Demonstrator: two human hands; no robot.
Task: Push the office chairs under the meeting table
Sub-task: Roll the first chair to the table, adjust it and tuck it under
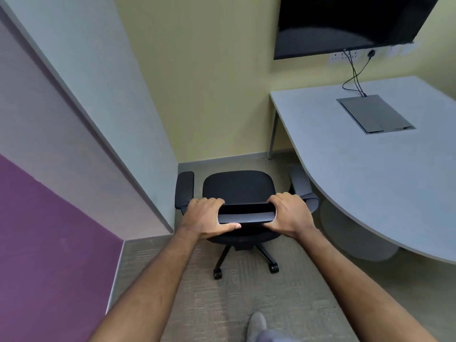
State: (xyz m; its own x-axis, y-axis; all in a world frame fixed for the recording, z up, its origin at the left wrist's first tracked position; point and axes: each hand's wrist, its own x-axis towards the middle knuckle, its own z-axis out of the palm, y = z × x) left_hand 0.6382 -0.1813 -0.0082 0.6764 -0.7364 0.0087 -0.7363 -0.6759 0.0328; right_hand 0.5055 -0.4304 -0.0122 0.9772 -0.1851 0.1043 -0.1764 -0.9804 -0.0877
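Hands: my left hand (206, 218) and right hand (288, 215) both curl round the backrest top of the black office chair (238, 187). Chair: on carpet, right armrest touching the desk (357, 169) curved edge.

The setting is a small office meeting room. At right stands a grey meeting table (370, 174) with a flush cable hatch (376, 114); a wall-mounted screen (345, 23) hangs at upper right above wall sockets (345, 56). A black castored office chair (238, 187) stands on grey carpet (222, 304).
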